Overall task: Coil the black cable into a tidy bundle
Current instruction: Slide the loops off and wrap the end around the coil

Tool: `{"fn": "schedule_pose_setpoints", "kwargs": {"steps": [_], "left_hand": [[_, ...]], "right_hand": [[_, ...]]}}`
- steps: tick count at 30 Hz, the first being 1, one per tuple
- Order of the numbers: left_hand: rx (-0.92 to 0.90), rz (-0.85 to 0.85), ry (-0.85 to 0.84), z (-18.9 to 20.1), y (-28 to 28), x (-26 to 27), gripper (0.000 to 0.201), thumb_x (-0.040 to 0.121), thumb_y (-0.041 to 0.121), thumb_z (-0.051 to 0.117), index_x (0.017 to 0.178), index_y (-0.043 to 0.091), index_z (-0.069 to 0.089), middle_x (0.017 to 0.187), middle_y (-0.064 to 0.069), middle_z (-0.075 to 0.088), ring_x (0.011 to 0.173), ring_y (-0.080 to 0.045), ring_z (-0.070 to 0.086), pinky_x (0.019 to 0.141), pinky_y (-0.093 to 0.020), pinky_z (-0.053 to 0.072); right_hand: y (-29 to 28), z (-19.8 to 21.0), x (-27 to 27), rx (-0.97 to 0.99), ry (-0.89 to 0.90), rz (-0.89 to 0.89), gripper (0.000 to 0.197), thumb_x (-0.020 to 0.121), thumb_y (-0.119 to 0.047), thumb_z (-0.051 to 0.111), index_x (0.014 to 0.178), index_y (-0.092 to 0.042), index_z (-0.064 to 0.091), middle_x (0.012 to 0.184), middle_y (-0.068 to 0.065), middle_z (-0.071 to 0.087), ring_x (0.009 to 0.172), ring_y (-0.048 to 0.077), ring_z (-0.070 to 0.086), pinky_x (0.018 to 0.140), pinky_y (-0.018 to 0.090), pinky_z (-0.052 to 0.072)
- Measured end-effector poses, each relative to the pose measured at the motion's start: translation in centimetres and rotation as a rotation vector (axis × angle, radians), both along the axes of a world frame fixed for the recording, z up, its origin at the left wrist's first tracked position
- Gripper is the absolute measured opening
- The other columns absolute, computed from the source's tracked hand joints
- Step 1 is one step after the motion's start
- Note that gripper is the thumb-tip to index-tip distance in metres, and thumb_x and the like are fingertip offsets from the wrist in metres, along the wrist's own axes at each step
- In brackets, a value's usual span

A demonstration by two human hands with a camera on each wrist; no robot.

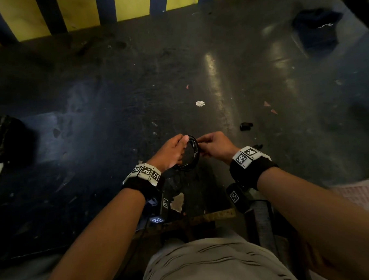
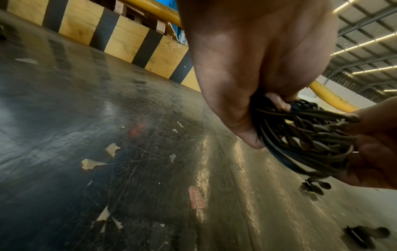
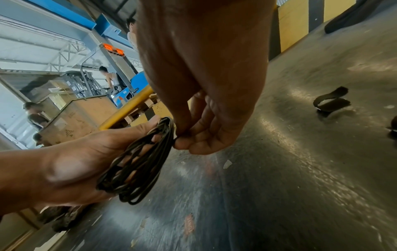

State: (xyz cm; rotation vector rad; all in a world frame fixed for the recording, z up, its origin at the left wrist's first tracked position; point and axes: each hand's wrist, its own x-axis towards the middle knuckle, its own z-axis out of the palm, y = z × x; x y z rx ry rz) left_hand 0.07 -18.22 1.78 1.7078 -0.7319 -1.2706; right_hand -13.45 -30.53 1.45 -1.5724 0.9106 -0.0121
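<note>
Head view: left hand (image 1: 173,151) gripping thin black rubber cable coil (image 1: 191,155), held above scuffed dark floor (image 1: 114,100). Right hand (image 1: 216,145) pinching loose strand at coil's right edge. Likely finishing wrap; next, tucking end snugly.

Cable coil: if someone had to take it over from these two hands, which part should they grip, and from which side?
Probably the lower arc of the cable coil, approached from below. The left hand wraps the coil's left side and the right hand pinches its upper right edge, so the bottom is the free stretch. Fingers should close around all the loops together there, so none slip out.
</note>
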Motion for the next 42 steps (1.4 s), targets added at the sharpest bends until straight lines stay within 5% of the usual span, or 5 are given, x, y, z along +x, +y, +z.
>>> {"fn": "schedule_pose_setpoints", "kwargs": {"steps": [17, 24, 34, 38, 42], "left_hand": [[0.060, -0.022, -0.341, -0.6, -1.0, 0.4, 0.033, 0.104, 0.045, 0.038, 0.097, 0.019, 0.057, 0.080, -0.002, 0.059, 0.061, -0.010, 0.060, 0.050, -0.031, 0.047], [0.051, -0.028, -0.358, -0.3, -1.1, 0.1, 0.037, 0.103, 0.051, 0.037, 0.099, 0.019, 0.056, 0.082, -0.019, 0.058, 0.068, -0.037, 0.066, 0.055, -0.049, 0.056], [0.075, -0.003, -0.186, -1.3, -1.0, -0.6, 0.030, 0.097, 0.056, 0.041, 0.085, 0.033, 0.058, 0.071, 0.000, 0.050, 0.058, -0.016, 0.048, 0.053, -0.034, 0.039], [0.101, 0.007, -0.161, -1.3, -1.2, -0.6, 0.043, 0.084, 0.071, 0.043, 0.091, 0.031, 0.059, 0.078, -0.006, 0.058, 0.068, -0.026, 0.057, 0.056, -0.039, 0.048], [0.074, -0.011, -0.107, -1.3, -2.2, -0.5, 0.032, 0.100, 0.051, 0.042, 0.086, 0.025, 0.055, 0.066, 0.002, 0.045, 0.053, -0.016, 0.042, 0.048, -0.030, 0.038]], "right_hand": [[0.1, 1.3, 0.2, 0.201, -0.024, 0.069, 0.037, 0.094, -0.019, 0.068, 0.129, -0.011, 0.059, 0.084, -0.003, 0.063, 0.058, 0.002, 0.058, 0.050, 0.015, 0.045], [-0.8, 0.6, -0.1, 0.151, 0.016, 0.109, 0.026, 0.090, -0.020, 0.072, 0.114, -0.017, 0.065, 0.106, 0.009, 0.072, 0.095, 0.022, 0.071, 0.090, 0.036, 0.059], [-0.3, 0.4, -1.2, 0.080, 0.048, 0.094, 0.035, 0.093, -0.041, 0.067, 0.118, -0.016, 0.066, 0.091, -0.006, 0.068, 0.076, 0.006, 0.064, 0.062, 0.018, 0.046], [-1.3, 0.0, -1.6, -0.064, 0.131, -0.007, 0.058, 0.086, -0.068, 0.056, 0.114, -0.019, 0.068, 0.106, 0.002, 0.073, 0.091, 0.018, 0.068, 0.082, 0.036, 0.055], [-4.4, -0.4, -4.7, -0.430, 0.384, -0.093, 0.034, 0.098, -0.039, 0.048, 0.122, -0.019, 0.061, 0.125, 0.009, 0.066, 0.114, 0.031, 0.063, 0.098, 0.042, 0.050]]}}
